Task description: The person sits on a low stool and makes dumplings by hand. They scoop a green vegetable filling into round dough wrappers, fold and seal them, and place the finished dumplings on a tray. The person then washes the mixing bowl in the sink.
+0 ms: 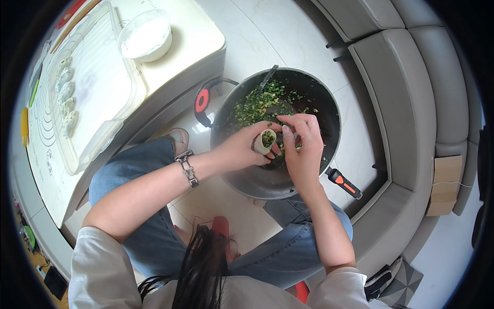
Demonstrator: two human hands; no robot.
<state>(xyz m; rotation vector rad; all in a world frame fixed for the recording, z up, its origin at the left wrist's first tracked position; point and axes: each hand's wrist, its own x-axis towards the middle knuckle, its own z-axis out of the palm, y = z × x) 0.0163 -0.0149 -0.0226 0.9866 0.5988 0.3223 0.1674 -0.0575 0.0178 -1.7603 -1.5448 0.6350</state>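
Note:
My left hand (pixel 251 146) holds a dough wrapper (pixel 260 146) curled into a cup, with chopped green filling (pixel 268 137) inside it. Close to its right side is my right hand (pixel 303 137), thumb and index finger apart and nothing visible between them. Its other fingers are bent and partly hidden. Both hands are above a large dark wok (pixel 247 183). Loose chopped greens with yellow bits (pixel 256 106) lie against the wok's far left side. A metal utensil handle (pixel 269 77) leans on the far rim, its lower end in the filling.
To the left, a clear plastic tray (pixel 96 152) on a white table (pixel 200 42) holds several filled dumplings (pixel 66 90). A bowl of white powder (pixel 146 36) stands beside it. The wok has a side handle (pixel 202 100) and a long handle (pixel 345 183). A grey sofa (pixel 389 96) curves along the right.

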